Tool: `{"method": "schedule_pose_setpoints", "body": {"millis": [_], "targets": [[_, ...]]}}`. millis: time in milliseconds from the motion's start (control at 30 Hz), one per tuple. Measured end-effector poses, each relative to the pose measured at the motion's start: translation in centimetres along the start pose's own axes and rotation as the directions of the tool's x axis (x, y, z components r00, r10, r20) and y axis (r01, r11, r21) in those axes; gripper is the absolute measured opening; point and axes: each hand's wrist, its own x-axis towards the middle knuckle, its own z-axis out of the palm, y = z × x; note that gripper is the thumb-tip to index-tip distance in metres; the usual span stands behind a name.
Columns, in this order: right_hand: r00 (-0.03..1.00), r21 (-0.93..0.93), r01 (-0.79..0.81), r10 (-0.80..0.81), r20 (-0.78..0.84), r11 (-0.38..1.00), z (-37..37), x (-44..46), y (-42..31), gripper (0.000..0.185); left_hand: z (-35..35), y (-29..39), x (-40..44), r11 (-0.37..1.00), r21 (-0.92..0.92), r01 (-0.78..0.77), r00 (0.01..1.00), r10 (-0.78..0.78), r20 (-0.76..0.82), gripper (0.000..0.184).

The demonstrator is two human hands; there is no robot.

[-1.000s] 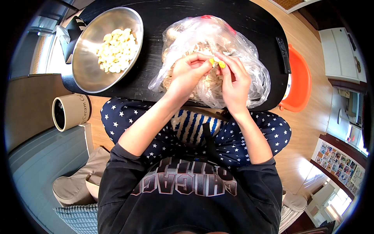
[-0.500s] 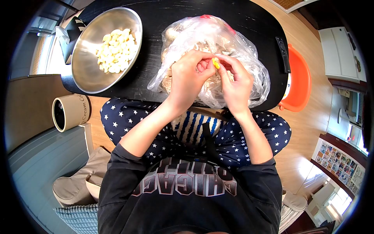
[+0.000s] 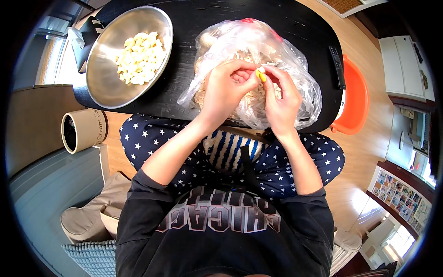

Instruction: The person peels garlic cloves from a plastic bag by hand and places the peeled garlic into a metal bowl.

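Above the plastic bag my hands meet, fingertips close together. My left hand [image 3: 228, 85] is closed in a pinch at what looks like a pale garlic clove [image 3: 261, 69], mostly covered by fingertips. Between thumb and fingers, my right hand [image 3: 282, 94] grips a small yellow object [image 3: 262, 77], its kind too small to tell. Below them the clear plastic bag [image 3: 302, 99] lies opened on the table, with garlic bulbs and papery skins inside. At the left stands a steel bowl [image 3: 102, 76] with a heap of peeled garlic cloves [image 3: 140, 57].
The black table [image 3: 184, 44] carries a remote control [image 3: 337, 67] at its right edge. An orange basin [image 3: 357, 99] stands beyond that edge. To the left are a tissue box [image 3: 85, 44] and a beige bin [image 3: 87, 130]. A striped cloth [image 3: 233, 150] lies near my lap.
A pale tip now shows between the fingertips, above the yellow object. Both hands stay at nearly the same spot, still pinched. The view has shifted slightly.
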Motion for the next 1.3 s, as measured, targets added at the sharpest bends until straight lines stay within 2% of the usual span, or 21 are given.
{"method": "schedule_pose_setpoints", "body": {"millis": [133,167,267,367,433,467,533,667,733,767,800,867,1033,1100,1133,1200,1300], "targets": [[0.987,-0.105,0.158,-0.157,0.021,0.982,-0.3,0.3,0.0,0.023,-0.1,-0.1,0.0,0.998,-0.056,0.034,0.999,-0.032,0.038,0.017],[0.988,-0.105,0.157,-0.156,0.021,0.982,-0.3,0.4,0.0,0.023,-0.1,0.0,0.0,0.998,-0.055,0.035,0.999,-0.033,0.039,0.017],[0.983,-0.123,0.181,-0.178,0.04,0.976,-0.4,0.5,0.0,0.024,0.0,0.2,0.0,0.999,-0.036,0.03,0.999,-0.029,0.018,0.017],[0.962,-0.166,0.272,-0.267,0.05,0.948,-0.5,0.6,0.2,0.026,0.1,0.2,-0.1,0.999,0.042,-0.028,1.0,0.028,-0.002,0.017],[0.977,-0.138,0.209,-0.204,0.056,0.968,-0.5,0.5,0.2,0.026,0.1,0.4,-0.2,0.981,0.124,-0.147,0.987,0.153,-0.039,0.017],[0.978,-0.138,0.209,-0.203,0.056,0.968,-0.5,0.5,0.2,0.026,0.2,0.3,-0.2,0.981,0.124,-0.146,0.988,0.152,-0.039,0.017],[0.976,-0.147,0.215,-0.208,0.062,0.965,-0.5,0.5,0.2,0.025,0.4,0.1,-0.3,0.943,0.193,-0.27,0.956,0.286,-0.06,0.016],[0.994,-0.093,0.107,-0.103,0.047,0.99,-0.4,0.1,0.1,0.025,0.5,0.2,-0.3,0.918,0.251,-0.308,0.941,0.333,-0.065,0.015],[0.992,0.098,-0.12,0.122,-0.013,0.988,-0.4,0.0,0.1,0.023,0.3,0.2,-0.1,0.946,0.222,-0.238,0.955,0.27,-0.126,0.014],[0.981,0.218,-0.195,0.193,0.034,0.956,-0.8,0.3,-0.1,0.022,0.1,0.1,0.1,0.945,0.223,-0.238,0.954,0.27,-0.127,0.014],[0.981,0.219,-0.194,0.191,0.036,0.956,-0.9,0.4,0.0,0.022,0.0,0.1,0.3,0.95,0.216,-0.227,0.959,0.257,-0.12,0.013],[0.948,0.469,-0.316,0.297,0.117,0.825,-1.1,0.8,0.4,0.021,-0.1,0.1,0.4,0.954,0.208,-0.217,0.963,0.244,-0.113,0.013],[0.925,0.43,-0.376,0.304,0.229,0.82,-1.4,1.0,0.5,0.025,-0.1,-0.4,0.3,0.929,0.301,-0.217,0.969,0.243,-0.051,0.01],[0.927,0.336,-0.359,0.29,0.237,0.871,-1.3,0.9,0.3,0.029,-0.2,-0.1,0.4,0.928,0.288,-0.235,0.965,0.259,-0.047,0.012],[0.927,0.336,-0.359,0.29,0.237,0.871,-1.2,0.9,0.3,0.029,-0.2,0.0,0.4,0.928,0.273,-0.254,0.96,0.276,-0.043,0.013],[0.952,0.201,-0.281,0.246,0.18,0.938,-1.1,0.8,0.3,0.027,-0.1,0.1,0.5,0.93,0.261,-0.257,0.96,0.276,-0.037,0.016],[0.97,0.218,-0.228,0.202,0.132,0.949,-0.8,0.6,0.6,0.025,-0.2,0.0,0.4,0.943,0.223,-0.248,0.966,0.257,-0.009,0.018]]}}
